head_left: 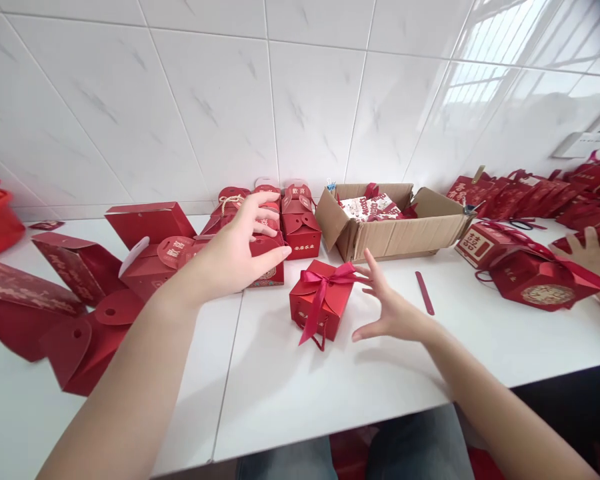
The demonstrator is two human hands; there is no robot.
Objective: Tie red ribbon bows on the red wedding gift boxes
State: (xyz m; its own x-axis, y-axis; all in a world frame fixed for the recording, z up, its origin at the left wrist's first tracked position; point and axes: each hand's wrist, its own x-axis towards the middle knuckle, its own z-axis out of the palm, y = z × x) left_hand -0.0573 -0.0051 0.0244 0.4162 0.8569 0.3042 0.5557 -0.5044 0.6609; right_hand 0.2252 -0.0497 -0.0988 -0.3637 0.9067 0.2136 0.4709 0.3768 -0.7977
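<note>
A red gift box [307, 317] with a pink-red ribbon bow [325, 279] on its lid sits on the white table in front of me. A cord loop hangs at its front. My right hand [387, 310] is just right of the box, fingers spread, its fingertips close by the bow's right loop; whether they touch it I cannot tell. To the left, my left hand [247, 243] is raised with fingers apart and nothing in it. It partly hides several red boxes standing behind, one with a small picture on its front [273, 275].
A cardboard carton [405, 237] holding printed packets stands against the tiled wall. Several red boxes [93, 340] crowd the left side. A dark red strip [425, 293] lies right of me. Another person's hand [597, 253] is by a ribboned box [543, 283] at far right.
</note>
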